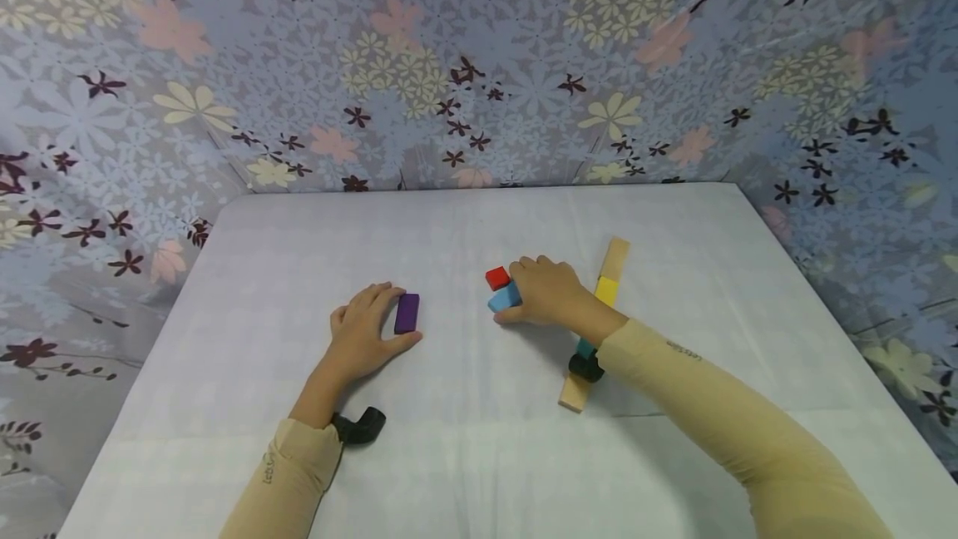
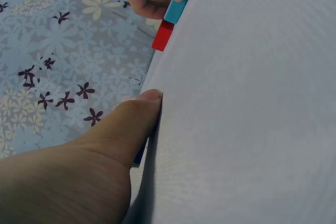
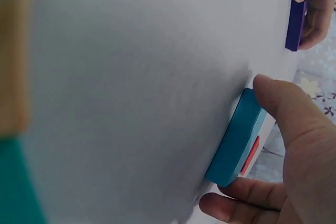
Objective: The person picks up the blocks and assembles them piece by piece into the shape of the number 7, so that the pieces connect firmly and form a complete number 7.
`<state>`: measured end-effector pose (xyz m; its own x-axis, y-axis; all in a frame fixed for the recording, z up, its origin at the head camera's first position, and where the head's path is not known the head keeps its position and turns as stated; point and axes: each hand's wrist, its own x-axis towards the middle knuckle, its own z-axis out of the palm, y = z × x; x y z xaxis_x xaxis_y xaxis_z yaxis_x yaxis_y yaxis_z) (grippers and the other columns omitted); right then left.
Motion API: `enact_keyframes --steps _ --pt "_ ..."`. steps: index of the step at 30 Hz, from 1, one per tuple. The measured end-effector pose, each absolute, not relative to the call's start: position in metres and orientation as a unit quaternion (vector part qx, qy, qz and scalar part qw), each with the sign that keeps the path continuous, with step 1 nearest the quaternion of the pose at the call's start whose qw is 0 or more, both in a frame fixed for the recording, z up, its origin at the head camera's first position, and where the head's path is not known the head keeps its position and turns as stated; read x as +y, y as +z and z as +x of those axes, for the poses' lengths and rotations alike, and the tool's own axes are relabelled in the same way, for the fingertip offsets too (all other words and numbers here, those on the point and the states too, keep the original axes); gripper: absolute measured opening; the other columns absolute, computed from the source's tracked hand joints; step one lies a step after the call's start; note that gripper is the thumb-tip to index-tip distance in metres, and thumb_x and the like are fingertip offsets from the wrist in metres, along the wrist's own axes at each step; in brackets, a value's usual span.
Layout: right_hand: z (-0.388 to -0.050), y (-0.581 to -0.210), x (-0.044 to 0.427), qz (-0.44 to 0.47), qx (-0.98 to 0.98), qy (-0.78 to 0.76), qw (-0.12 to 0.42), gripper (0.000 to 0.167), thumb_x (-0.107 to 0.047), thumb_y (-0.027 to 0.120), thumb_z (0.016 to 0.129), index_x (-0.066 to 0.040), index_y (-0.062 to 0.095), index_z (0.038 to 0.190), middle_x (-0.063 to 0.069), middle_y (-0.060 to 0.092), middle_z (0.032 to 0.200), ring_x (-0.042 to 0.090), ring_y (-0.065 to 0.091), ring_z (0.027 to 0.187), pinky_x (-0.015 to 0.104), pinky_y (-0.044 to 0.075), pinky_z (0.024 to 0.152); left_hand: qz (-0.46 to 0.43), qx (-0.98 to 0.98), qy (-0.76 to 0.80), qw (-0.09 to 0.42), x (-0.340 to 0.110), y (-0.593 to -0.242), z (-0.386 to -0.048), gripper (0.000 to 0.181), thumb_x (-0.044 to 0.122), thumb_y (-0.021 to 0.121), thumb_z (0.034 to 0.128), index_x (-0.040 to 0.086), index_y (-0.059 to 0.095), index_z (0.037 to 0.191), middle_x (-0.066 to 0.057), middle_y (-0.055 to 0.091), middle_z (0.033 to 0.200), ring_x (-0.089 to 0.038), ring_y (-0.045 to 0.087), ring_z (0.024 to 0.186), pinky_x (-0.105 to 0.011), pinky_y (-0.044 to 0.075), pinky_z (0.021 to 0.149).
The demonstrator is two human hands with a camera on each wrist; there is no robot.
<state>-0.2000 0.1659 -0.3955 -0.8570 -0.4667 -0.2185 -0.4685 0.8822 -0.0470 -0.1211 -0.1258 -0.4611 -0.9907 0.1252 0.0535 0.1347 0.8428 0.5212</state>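
Observation:
A purple block [image 1: 407,314] lies on the white table at centre left. My left hand [image 1: 367,335] holds it, the fingers at its far end and the thumb at its near end. My right hand [image 1: 550,292] grips a blue block [image 1: 505,298] lengthwise; in the right wrist view its thumb is at one end of that blue block [image 3: 236,137] and its fingers at the other. Right beside the blue block sits a small red block [image 1: 497,278], partly hidden behind it in the right wrist view. The left thumb [image 2: 139,121] covers most of the purple block in the left wrist view.
Under and beyond the right forearm runs a slanting row of blocks: a plain wooden one [image 1: 615,258], a yellow one [image 1: 607,291], a teal one [image 1: 585,348] and another wooden one [image 1: 575,393]. Floral cloth [image 1: 479,65] hangs behind the white-covered table [image 1: 479,456].

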Motion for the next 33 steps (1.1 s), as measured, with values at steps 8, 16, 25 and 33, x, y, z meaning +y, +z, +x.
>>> enact_keyframes --steps 8,16,25,33 --pt "-0.217 -0.398 0.180 -0.221 0.970 0.017 0.101 0.082 -0.069 0.068 0.079 -0.006 0.055 0.130 0.009 0.063 0.126 0.030 0.059 0.105 0.049 0.050 0.084 -0.066 -0.960 -0.271 0.010 -0.128 -0.462 -0.121 0.074 0.056 0.072 0.0836 0.022 0.046 0.144 -0.011 0.038 0.157 -0.036 0.029 0.146 -0.063 0.017 0.108" --pt "-0.237 -0.397 0.199 -0.175 0.979 0.010 0.101 0.078 -0.068 0.064 0.082 -0.004 0.057 0.126 0.011 0.063 0.117 0.034 0.059 0.104 0.055 0.046 0.090 -0.067 -0.960 -0.271 0.013 -0.127 -0.461 -0.120 0.073 0.057 0.072 0.0835 0.022 0.047 0.143 -0.011 0.039 0.156 -0.036 0.030 0.146 -0.063 0.018 0.107" --pt "-0.261 -0.393 0.214 -0.127 0.988 0.028 0.080 0.081 -0.068 0.064 0.082 0.000 0.057 0.125 0.019 0.064 0.120 0.044 0.059 0.109 0.068 0.032 0.103 -0.069 -0.960 -0.272 0.015 -0.127 -0.461 -0.122 0.073 0.057 0.072 0.0835 0.022 0.047 0.143 -0.011 0.039 0.156 -0.035 0.030 0.146 -0.063 0.018 0.108" --pt "-0.276 -0.399 0.232 -0.073 0.994 0.038 0.069 0.083 -0.071 0.060 0.082 0.003 0.061 0.118 0.021 0.064 0.112 0.045 0.057 0.107 0.068 0.031 0.103 -0.068 -0.960 -0.272 0.012 -0.126 -0.460 -0.123 0.074 0.057 0.071 0.0835 0.023 0.047 0.144 -0.010 0.039 0.157 -0.035 0.030 0.146 -0.063 0.018 0.108"
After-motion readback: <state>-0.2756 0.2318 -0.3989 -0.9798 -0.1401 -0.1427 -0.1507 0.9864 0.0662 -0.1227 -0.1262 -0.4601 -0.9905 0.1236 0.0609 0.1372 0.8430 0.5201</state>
